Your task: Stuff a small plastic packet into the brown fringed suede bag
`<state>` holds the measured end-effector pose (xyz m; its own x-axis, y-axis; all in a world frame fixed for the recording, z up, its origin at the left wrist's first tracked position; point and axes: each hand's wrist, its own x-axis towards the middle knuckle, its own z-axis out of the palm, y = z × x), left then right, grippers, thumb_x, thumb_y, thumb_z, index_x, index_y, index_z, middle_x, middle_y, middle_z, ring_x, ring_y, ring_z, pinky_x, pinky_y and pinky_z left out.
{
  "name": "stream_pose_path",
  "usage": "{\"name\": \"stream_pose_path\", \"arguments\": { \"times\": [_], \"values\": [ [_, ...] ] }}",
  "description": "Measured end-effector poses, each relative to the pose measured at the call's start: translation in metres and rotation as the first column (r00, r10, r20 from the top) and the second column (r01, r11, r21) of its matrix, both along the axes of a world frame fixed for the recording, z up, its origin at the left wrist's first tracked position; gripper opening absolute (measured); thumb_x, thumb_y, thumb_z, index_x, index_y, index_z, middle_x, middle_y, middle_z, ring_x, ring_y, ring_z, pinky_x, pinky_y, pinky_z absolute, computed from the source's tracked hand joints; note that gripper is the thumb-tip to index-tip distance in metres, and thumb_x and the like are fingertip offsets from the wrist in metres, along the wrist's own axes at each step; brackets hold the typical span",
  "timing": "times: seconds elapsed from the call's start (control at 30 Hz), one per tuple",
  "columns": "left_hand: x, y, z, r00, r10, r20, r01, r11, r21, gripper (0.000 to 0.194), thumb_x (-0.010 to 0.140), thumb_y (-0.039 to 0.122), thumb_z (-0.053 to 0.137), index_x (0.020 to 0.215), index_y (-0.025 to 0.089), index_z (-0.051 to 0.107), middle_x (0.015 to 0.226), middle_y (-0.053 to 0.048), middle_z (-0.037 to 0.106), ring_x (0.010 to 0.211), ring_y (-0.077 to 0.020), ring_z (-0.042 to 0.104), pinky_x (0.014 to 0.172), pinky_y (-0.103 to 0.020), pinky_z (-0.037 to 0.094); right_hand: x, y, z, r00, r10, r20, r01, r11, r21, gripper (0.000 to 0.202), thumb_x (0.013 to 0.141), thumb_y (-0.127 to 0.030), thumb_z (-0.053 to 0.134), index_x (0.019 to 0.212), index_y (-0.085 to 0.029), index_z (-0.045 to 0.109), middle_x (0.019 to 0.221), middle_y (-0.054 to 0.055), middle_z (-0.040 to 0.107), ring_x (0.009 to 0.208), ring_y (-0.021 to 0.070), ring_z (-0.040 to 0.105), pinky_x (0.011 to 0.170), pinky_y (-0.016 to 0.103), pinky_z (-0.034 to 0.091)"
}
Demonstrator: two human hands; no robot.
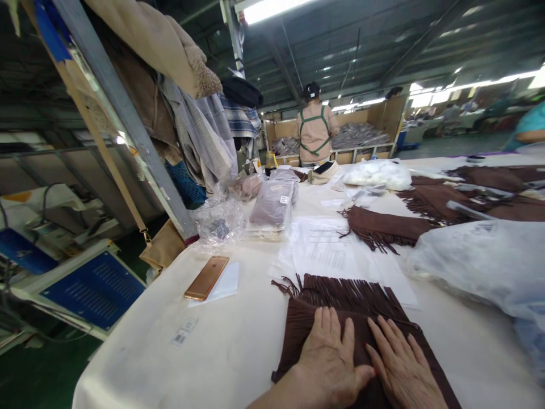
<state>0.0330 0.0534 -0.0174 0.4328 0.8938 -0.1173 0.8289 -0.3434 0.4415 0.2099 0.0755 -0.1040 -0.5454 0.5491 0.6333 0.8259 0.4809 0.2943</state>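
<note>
A dark brown fringed scarf (298, 335) lies folded on the white-covered table in front of me, its fringe pointing away. Both palms rest flat on the cloth. My left hand (330, 355) has its fingers stretched forward and its thumb out to the right. Close beside it, my right hand (402, 360) lies with fingers spread, angled toward the upper left. The thumbs nearly meet, and a small red spot shows between them. Printed paper sheets (327, 250) lie just beyond the fringe.
A gold phone (207, 277) lies on white paper at the left. Packed bags (270, 207) and crumpled clear plastic (219, 221) stand farther back. More brown fringed scarves (387, 224) and a large plastic bag (481, 261) lie at the right. A person (315, 128) stands at the back.
</note>
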Motion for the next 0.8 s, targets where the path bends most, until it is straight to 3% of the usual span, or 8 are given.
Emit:
{"name": "stream_pose_path", "arguments": {
  "times": [0.17,0.27,0.33,0.43,0.5,0.57,0.63,0.8],
  "values": [
    [0.013,-0.001,-0.004,0.994,-0.072,0.078,0.07,0.997,0.03,0.075,0.085,0.042,0.049,0.135,-0.007,0.023,0.14,-0.034,0.013,0.133,-0.0442,0.008,0.109,-0.06,0.011,0.007,0.007,-0.004,0.99,-0.003,-0.14,-0.027,0.976,-0.215,0.042,0.087,-0.026,0.031,0.118,-0.019,0.059,0.122,0.011,0.06,0.11,0.0284,0.057,0.084,0.049,0.05],
    [0.01,-0.004,0.013,0.95,-0.243,0.196,0.224,0.968,0.114,0.067,0.087,0.041,0.048,0.135,-0.001,0.031,0.141,-0.028,0.028,0.134,-0.0375,0.021,0.111,-0.053,0.016,0.025,0.012,0.027,0.93,-0.059,-0.364,-0.117,0.888,-0.444,0.046,0.088,-0.038,0.031,0.122,-0.017,0.056,0.129,0.01,0.054,0.118,0.0254,0.051,0.093,0.045,0.047],
    [-0.008,-0.002,0.031,0.9,-0.273,0.34,0.191,0.948,0.256,0.05,0.089,0.042,0.044,0.131,0.015,0.044,0.137,-0.015,0.044,0.131,-0.0291,0.034,0.111,-0.048,0.021,0.046,0.016,0.053,0.811,-0.212,-0.545,-0.17,0.806,-0.567,0.052,0.085,-0.048,0.035,0.122,-0.017,0.055,0.131,0.011,0.052,0.121,0.0251,0.048,0.099,0.043,0.042],
    [-0.057,0.012,0.045,0.751,0.188,0.632,-0.368,0.915,0.165,0.038,0.086,0.045,0.041,0.11,0.02,0.06,0.116,-0.011,0.06,0.112,-0.0231,0.051,0.102,-0.043,0.035,0.081,0.022,0.077,0.51,-0.561,-0.652,-0.191,0.665,-0.722,0.061,0.07,-0.058,0.048,0.114,-0.018,0.058,0.123,0.013,0.059,0.115,0.0306,0.053,0.101,0.048,0.038],
    [-0.091,0.024,0.039,0.42,0.638,0.645,-0.65,0.708,-0.276,0.039,0.07,0.051,0.058,0.091,0.018,0.06,0.101,-0.01,0.063,0.098,-0.0238,0.057,0.092,-0.039,0.042,0.097,0.025,0.079,0.253,-0.728,-0.637,-0.304,0.566,-0.767,0.06,0.061,-0.057,0.057,0.104,-0.015,0.059,0.109,0.017,0.066,0.103,0.033,0.06,0.094,0.047,0.045],
    [-0.114,0.033,0.024,0.34,0.768,0.543,-0.641,0.612,-0.463,0.046,0.059,0.057,0.063,0.074,0.014,0.057,0.076,-0.012,0.062,0.077,-0.0265,0.061,0.076,-0.043,0.048,0.1,0.028,0.074,0.059,-0.81,-0.584,-0.462,0.496,-0.735,0.052,0.056,-0.05,0.064,0.092,-0.014,0.059,0.091,0.017,0.07,0.089,0.031,0.066,0.082,0.041,0.053],
    [-0.123,0.036,0.011,0.312,0.808,0.5,-0.55,0.583,-0.598,0.05,0.052,0.057,0.068,0.072,0.013,0.056,0.072,-0.011,0.063,0.07,-0.0235,0.062,0.071,-0.038,0.049,0.092,0.033,0.068,-0.016,-0.849,-0.528,-0.547,0.449,-0.707,0.042,0.053,-0.044,0.068,0.083,-0.015,0.059,0.078,0.013,0.07,0.076,0.0258,0.068,0.071,0.033,0.056],
    [-0.115,0.045,-0.008,0.248,0.856,0.454,-0.148,0.496,-0.855,0.05,0.043,0.048,0.083,0.07,0.014,0.059,0.069,-0.007,0.067,0.067,-0.0195,0.063,0.069,-0.031,0.048,0.076,0.059,0.046,0.084,-0.899,-0.431,-0.626,0.289,-0.724,0.03,0.051,-0.043,0.071,0.055,-0.02,0.051,0.049,0.0,0.059,0.044,0.0132,0.057,0.038,0.02,0.041]
  ]
}}
